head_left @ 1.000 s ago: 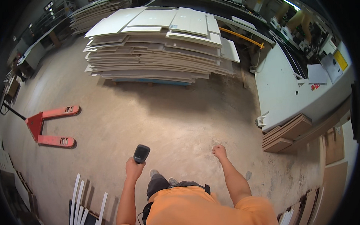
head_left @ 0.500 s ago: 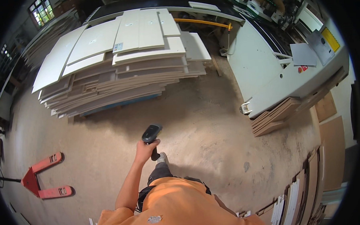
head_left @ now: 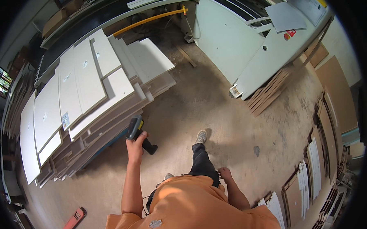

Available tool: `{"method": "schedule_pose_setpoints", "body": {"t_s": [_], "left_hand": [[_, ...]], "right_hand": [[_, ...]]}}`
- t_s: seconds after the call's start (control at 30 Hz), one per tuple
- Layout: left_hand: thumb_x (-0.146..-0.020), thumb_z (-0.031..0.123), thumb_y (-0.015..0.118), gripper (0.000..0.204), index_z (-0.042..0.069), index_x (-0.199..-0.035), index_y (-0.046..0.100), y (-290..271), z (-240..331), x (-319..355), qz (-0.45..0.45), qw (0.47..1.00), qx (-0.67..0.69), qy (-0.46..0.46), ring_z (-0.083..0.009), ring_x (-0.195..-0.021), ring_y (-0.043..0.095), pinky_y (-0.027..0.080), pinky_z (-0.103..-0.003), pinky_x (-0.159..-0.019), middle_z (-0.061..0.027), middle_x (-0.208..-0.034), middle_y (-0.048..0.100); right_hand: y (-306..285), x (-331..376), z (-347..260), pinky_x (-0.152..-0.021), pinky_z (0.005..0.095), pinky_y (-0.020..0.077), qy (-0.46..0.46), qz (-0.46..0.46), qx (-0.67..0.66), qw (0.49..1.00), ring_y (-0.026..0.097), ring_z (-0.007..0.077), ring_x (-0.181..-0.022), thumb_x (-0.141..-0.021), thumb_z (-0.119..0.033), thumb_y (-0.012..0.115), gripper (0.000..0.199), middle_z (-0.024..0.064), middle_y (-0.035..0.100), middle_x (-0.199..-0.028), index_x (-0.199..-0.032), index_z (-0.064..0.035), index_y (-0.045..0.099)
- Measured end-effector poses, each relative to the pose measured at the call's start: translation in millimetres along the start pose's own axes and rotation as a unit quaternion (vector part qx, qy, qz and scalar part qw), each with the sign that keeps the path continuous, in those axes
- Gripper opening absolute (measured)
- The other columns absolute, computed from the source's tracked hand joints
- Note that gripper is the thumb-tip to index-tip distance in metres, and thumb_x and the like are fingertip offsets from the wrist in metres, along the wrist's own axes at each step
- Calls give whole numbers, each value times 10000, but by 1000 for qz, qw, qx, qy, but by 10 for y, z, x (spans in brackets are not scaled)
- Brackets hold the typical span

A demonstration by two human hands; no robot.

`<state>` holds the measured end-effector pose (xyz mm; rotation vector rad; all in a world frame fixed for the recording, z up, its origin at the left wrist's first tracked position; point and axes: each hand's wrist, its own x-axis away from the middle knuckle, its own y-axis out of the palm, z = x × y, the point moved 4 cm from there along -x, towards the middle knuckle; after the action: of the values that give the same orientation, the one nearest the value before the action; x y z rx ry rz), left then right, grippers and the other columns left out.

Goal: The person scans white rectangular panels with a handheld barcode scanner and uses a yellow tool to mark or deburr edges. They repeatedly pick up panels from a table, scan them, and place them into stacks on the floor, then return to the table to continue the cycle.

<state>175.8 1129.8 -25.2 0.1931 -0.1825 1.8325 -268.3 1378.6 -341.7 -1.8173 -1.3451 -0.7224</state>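
My left hand is wrapped round the handle of a dark barcode scanner, a pistol-shaped one with a yellow mark on its head. The scanner is held up in front of me, just off the near right side of a stack of white panels. A few panels carry small labels, and the stack's edges are uneven. My right hand hangs low beside my right hip, its fingers curled in and nothing showing in them.
A white machine with a yellow bar stands ahead and to the right. Brown boards lean by its foot. More boards line the right side. A red pallet jack is at the lower left. Concrete floor lies between.
My view has turned to the right and I have stepped forward. The panel stack is nearer and further left. The scanner stays in my left hand; my right hand has come into view.
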Motion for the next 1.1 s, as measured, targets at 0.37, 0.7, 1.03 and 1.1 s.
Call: {"method": "schedule_pose_setpoints", "body": {"t_s": [0.37, 0.7, 1.03, 1.1], "left_hand": [[-844, 240, 733, 290, 24, -1029, 675, 1946, 261, -995, -20, 987, -62, -147, -64, -515, 518, 320, -241, -382, -59, -805, 709], [-859, 311, 725, 311, 37, -994, 670, 3679, 655, -2531, -123, 988, -59, -75, -55, -463, 460, 300, -247, -385, -31, -786, 707], [-854, 374, 729, 358, 19, -871, 692, 5217, 1007, -4956, -185, 976, -16, -114, -70, -456, 493, 309, -252, -369, -37, -721, 679], [-853, 368, 736, 359, 13, -872, 688, 5598, 1304, -5384, -201, 977, -6, -77, -75, -479, 509, 325, -259, -377, -40, -732, 679]], "right_hand": [[-560, -2357, -2072, -634, 370, 570, -218, -101, 495, 835, 693, 275, -663, -875, -178, 578, 231, 162, 707, -790, -841, 14, 703], [-548, -3479, -5499, -625, 311, 523, -246, 14, 71, 966, 675, 172, -718, -948, -179, 591, 225, 90, 701, -875, -1064, 5, 652], [-1856, -3827, -4504, -651, 426, 565, 180, 33, 219, 958, 692, 283, -710, -888, -217, 702, 231, 152, 697, -785, -868, 12, 710], [-2293, -3849, -4547, -563, 404, 541, 150, 133, 57, 978, 652, 242, -584, -891, -204, 680, 199, 122, 670, -721, -844, -11, 687]]}}
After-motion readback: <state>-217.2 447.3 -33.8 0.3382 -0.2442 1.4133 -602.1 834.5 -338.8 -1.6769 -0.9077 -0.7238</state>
